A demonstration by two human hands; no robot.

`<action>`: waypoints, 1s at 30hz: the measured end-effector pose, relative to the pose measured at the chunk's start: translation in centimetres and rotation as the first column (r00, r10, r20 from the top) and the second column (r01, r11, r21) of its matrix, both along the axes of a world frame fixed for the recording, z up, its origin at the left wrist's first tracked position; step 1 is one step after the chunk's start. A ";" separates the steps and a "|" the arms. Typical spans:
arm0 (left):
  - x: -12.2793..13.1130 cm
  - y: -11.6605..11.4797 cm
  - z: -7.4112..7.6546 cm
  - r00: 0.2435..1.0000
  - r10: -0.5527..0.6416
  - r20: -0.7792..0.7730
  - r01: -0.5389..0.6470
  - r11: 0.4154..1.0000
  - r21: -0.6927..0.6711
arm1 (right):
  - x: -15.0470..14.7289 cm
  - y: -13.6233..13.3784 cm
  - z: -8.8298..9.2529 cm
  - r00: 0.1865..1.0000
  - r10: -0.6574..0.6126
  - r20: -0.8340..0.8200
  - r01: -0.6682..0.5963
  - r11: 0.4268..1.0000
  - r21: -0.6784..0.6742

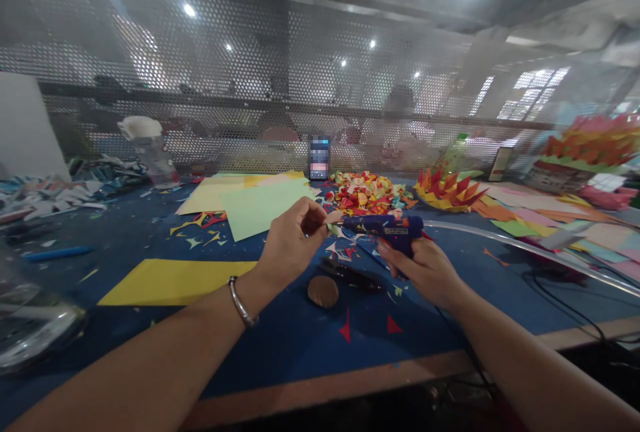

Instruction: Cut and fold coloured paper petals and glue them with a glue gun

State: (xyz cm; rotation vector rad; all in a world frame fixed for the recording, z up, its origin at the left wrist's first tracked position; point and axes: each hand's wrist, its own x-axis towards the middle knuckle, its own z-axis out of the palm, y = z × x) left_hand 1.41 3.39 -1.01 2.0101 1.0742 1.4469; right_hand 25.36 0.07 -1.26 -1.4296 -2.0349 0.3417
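Observation:
My right hand (423, 262) is wrapped round the grip of a dark blue glue gun (383, 225), its nozzle aimed left. A long clear glue stick (525, 243) runs out of its back toward the right. My left hand (297, 235) is closed in a pinch on a small pale paper piece (332, 220) right at the nozzle; whether they touch I cannot tell. Below the hands, a round brown object (323, 291) rests on the table beside a dark, blurred tool (353, 275). Behind them lies a heap of small red, yellow and pale paper pieces (369, 193).
A yellow sheet (173, 282) and pale green paper (265, 202) lie left on the blue table (280, 359). A phone (319, 159) stands against the perforated panel. Flame-like paper pieces (447, 191), coloured sheets and a black cable are at right; a bottle (150, 155) stands left.

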 end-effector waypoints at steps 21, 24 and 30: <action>0.1 -0.1 0.2 0.997 -0.063 0.050 0.068 0.993 -0.094 | 0.0 -0.2 0.3 1.000 0.003 0.029 -0.003 1.000 0.000; 0.2 -0.1 0.3 0.998 -0.054 0.038 0.057 0.994 -0.097 | -0.1 -0.2 0.4 1.000 0.005 0.025 -0.005 1.000 -0.001; 0.2 0.1 0.2 0.997 -0.053 0.064 0.060 0.992 -0.110 | -0.1 -0.3 0.4 1.000 -0.005 0.014 0.005 1.000 -0.015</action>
